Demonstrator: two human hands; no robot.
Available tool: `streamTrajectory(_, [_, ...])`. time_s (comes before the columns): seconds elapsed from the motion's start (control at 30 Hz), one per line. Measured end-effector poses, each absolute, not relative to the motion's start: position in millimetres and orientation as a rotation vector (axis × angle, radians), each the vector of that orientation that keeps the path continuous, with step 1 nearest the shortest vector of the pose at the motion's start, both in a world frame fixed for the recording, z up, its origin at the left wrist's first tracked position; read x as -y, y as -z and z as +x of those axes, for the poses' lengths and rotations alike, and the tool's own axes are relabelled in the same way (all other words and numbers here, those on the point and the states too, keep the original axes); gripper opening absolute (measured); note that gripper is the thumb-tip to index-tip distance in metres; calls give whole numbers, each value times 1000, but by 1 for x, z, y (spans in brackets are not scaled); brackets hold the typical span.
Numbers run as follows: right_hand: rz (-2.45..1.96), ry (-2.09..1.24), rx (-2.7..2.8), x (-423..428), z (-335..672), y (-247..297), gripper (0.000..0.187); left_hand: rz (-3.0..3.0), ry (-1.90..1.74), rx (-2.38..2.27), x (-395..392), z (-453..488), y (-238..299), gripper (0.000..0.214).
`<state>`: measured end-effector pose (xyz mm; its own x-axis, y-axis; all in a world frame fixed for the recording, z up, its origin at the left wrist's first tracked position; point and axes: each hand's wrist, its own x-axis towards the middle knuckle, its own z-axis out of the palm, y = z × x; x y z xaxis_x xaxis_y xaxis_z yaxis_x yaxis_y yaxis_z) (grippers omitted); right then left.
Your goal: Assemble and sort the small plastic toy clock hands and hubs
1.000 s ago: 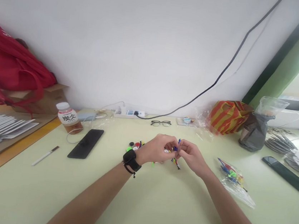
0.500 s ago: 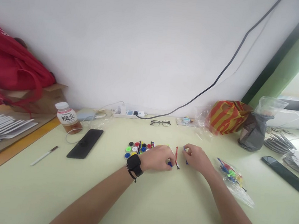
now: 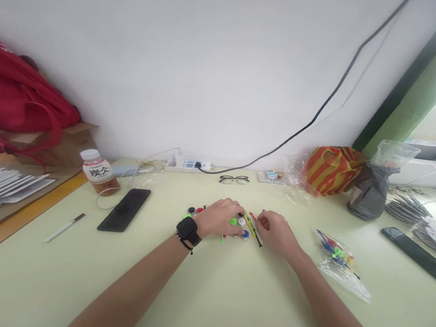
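My left hand (image 3: 220, 219), wearing a black watch (image 3: 190, 230), reaches over a cluster of small coloured discs. Its index finger and thumb are apart, with a green disc (image 3: 233, 221) and a white disc (image 3: 242, 222) showing between them. The thumb is beside a blue disc (image 3: 245, 234). My right hand (image 3: 278, 232) is closed in a pinch; a small blue tip of a thin plastic stick pokes out above its fingers, the rest being hidden. Just left of it lie slanting thin sticks: a yellow stick (image 3: 249, 224) and a black-ended stick (image 3: 258, 239).
A clear bag of coloured plastic pieces (image 3: 338, 261) lies right of my right arm. Glasses (image 3: 234, 179) and a power strip (image 3: 188, 166) are at the back. Phones, a bottle (image 3: 100, 172) and a pen (image 3: 64, 228) lie further out.
My left hand has shifted slightly left and its fingers have spread, uncovering green, white and blue discs. My right hand has moved left, up to the sticks; the red stick is now partly covered.
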<state>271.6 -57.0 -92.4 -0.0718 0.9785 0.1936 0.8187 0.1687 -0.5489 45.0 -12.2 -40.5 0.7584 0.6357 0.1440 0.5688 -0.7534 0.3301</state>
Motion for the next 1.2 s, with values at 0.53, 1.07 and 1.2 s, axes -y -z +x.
streamTrajectory(0.53, [-1535,-567,1898,52,276,94,14,2740,-510,-768,24,58,37,25])
streamTrajectory(1.07, [-1724,-238,1935,47,289,102,16,3041,-401,-665,66,90,64,24])
streamTrajectory(1.2, [-1618,-296,1984,46,287,103,15,3049,-390,-580,66,90,62,19])
